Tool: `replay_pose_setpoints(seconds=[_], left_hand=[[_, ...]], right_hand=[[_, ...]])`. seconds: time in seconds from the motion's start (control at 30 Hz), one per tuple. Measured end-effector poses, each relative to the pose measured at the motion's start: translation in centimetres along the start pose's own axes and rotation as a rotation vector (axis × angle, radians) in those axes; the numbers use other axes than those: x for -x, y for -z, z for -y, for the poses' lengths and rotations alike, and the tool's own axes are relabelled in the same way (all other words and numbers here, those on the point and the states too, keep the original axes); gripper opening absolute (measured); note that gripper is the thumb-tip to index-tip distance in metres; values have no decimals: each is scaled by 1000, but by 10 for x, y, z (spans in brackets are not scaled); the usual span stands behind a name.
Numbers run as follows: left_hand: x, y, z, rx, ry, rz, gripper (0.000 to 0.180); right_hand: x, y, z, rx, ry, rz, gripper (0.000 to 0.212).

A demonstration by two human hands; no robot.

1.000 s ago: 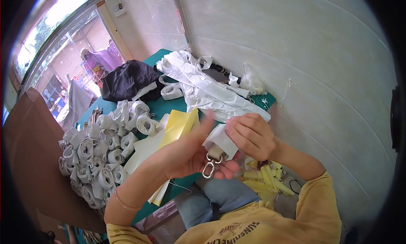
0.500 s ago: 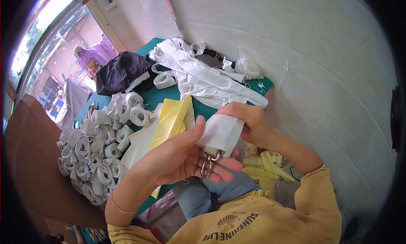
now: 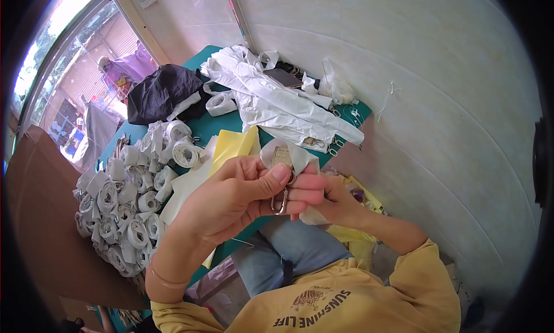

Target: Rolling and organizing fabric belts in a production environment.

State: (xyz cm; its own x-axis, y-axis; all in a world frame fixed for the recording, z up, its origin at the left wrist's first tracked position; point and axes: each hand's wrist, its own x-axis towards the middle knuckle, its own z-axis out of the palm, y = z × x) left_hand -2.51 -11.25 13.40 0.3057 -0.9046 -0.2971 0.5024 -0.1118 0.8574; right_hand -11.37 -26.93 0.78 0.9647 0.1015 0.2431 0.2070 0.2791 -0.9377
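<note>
A white webbing strap (image 3: 303,157) is held up before my body, with a metal snap hook (image 3: 281,206) hanging from its end. My left hand (image 3: 245,186) has its thumb closed over the strap end beside the hook, and its fingers lie beneath. A beige patch shows on the strap just above that thumb. My right hand (image 3: 337,200) is closed around the lower part of the strap. Its fingertips are hidden behind my left hand.
Many rolled white straps (image 3: 124,209) are heaped on the left of the green table (image 3: 210,125). Yellow sheets (image 3: 234,143) lie beyond my left hand. White cloth (image 3: 277,99) and a black bag (image 3: 164,93) are farther back. Brown cardboard (image 3: 52,217) stands left; a wall rises right.
My left thumb has come down onto the strap end above the hook. My right hand has moved lower, from the strap's top edge to behind my left fingers, and the strap has turned.
</note>
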Motion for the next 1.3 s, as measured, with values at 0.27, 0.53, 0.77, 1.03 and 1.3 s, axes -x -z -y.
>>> replay_pose_setpoints(seconds=[0.27, 0.53, 0.77, 1.03, 1.3], left_hand=[[-10, 0, -4, -108, -160, -72, 32], [-23, -5, -13, -286, -453, -278, 31], [-48, 24, 12, -815, -726, -488, 16], [-36, 38, 58, -1498, -1023, -129, 18], [-66, 32, 116, -1405, -985, -280, 23]], right_hand=[[7, -13, 11, -180, -77, 28, 40], [16, -22, 12, -98, -78, 57, 40], [36, -23, 19, -50, -141, 106, 40], [56, 2, 58, -385, -198, 147, 45], [65, 19, 40, -632, -56, 64, 87]])
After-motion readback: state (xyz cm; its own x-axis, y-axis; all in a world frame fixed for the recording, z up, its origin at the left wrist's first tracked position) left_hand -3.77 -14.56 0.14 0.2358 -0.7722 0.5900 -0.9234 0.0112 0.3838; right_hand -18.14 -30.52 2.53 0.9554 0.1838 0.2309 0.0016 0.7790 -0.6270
